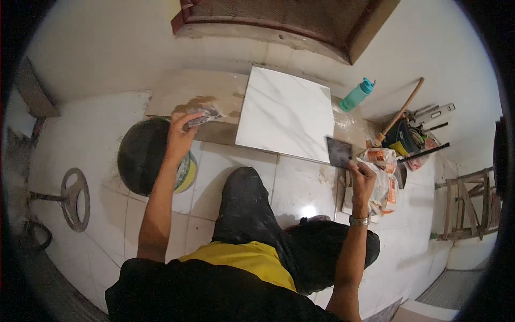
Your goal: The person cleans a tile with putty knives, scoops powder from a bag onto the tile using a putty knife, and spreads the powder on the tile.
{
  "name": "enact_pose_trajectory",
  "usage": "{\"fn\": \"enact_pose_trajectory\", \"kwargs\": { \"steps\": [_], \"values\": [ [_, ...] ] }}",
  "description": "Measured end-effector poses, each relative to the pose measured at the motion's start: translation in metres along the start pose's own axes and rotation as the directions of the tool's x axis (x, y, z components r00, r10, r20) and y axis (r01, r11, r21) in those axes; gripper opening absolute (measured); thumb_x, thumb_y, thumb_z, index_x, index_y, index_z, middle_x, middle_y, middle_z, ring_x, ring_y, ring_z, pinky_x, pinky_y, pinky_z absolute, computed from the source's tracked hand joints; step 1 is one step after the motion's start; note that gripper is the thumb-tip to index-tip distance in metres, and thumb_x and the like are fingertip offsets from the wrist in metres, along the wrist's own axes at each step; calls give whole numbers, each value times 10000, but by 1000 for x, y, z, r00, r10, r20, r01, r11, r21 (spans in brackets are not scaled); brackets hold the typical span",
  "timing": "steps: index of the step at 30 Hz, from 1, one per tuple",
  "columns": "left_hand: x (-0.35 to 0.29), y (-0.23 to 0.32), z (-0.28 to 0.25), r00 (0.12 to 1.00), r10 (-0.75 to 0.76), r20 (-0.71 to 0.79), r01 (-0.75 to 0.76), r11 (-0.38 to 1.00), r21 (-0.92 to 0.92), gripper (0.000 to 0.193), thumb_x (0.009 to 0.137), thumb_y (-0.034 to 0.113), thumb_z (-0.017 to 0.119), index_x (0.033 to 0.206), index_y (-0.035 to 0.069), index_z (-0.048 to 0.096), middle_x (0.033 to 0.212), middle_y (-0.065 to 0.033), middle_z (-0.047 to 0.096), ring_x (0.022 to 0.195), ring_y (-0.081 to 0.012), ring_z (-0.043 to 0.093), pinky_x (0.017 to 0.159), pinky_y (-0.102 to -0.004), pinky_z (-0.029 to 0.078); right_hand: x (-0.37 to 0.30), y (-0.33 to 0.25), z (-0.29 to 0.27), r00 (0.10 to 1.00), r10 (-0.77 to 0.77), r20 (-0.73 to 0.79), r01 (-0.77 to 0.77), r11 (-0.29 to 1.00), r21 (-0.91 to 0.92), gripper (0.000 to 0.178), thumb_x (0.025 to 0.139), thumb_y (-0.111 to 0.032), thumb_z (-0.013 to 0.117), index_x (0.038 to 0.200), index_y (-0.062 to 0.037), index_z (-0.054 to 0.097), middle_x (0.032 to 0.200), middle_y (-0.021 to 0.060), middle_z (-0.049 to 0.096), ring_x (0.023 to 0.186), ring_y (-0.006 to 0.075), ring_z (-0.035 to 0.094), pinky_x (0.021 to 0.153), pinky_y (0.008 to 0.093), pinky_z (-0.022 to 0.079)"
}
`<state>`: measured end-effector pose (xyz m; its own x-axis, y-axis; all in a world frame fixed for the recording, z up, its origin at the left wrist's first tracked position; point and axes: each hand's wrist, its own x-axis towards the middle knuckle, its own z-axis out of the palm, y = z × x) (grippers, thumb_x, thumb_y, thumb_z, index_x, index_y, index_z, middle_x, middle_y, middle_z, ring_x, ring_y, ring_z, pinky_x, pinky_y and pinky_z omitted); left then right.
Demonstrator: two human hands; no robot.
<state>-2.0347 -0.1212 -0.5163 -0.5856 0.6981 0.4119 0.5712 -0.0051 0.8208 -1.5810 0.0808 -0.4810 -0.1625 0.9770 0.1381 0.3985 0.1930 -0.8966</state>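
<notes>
My left hand (pixel 182 131) is closed on a crumpled, shiny grey wad (pixel 206 115), which may be plastic or cloth. It is over a brown wet patch on the low bench (pixel 171 88), beside a dark round bucket (pixel 140 155). In my right hand (pixel 363 180), fingers pinch the lower corner of a thin dark square sheet (pixel 339 152). That sheet overlaps the front right corner of a large white tile (pixel 287 112) with grey veins, which lies flat on the bench. What the sheet is made of, I cannot tell.
A teal bottle (pixel 357 95) stands right of the tile. Farther right are a wooden handle (pixel 402 107), a black tool bucket (pixel 399 134) and bags (pixel 383 177) with orange print. A wooden stool-like frame (pixel 466 206) is at the far right, a grey wheel (pixel 75 199) at the left.
</notes>
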Motion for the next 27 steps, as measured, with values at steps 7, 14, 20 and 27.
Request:
{"fn": "enact_pose_trajectory", "kwargs": {
  "steps": [7,14,20,27],
  "values": [
    [-20,4,28,799,-521,302,531,375,-760,247,953,223,572,1106,32,602,1071,-53,610,960,-172,581,913,-329,439,0,-16,-21,971,217,102,-236,789,567,209,892,-256,661,844,-53,644,597,-62,485,486,37,388,439,213,241],
    [-36,-22,38,755,-300,583,480,-351,-804,385,929,334,550,1134,8,560,995,-129,596,805,-224,579,697,-350,486,-4,-46,-2,966,230,113,-229,570,789,78,929,-167,586,924,-91,606,839,14,601,719,107,558,646,237,459],
    [-32,-4,25,757,-292,585,494,-331,-804,799,830,685,415,1227,1,527,1130,-236,570,948,-367,570,805,-474,474,6,-9,5,966,118,230,-253,618,744,215,892,-52,585,1098,7,561,1026,56,616,919,167,590,794,320,498],
    [-28,-5,15,807,-192,559,539,-146,-829,663,896,472,541,1336,-14,437,1322,-252,494,1238,-432,464,981,-624,379,-14,-15,24,911,126,392,-331,792,513,349,833,1,604,1177,5,547,1005,49,629,846,154,605,732,289,500]
  ]
}}
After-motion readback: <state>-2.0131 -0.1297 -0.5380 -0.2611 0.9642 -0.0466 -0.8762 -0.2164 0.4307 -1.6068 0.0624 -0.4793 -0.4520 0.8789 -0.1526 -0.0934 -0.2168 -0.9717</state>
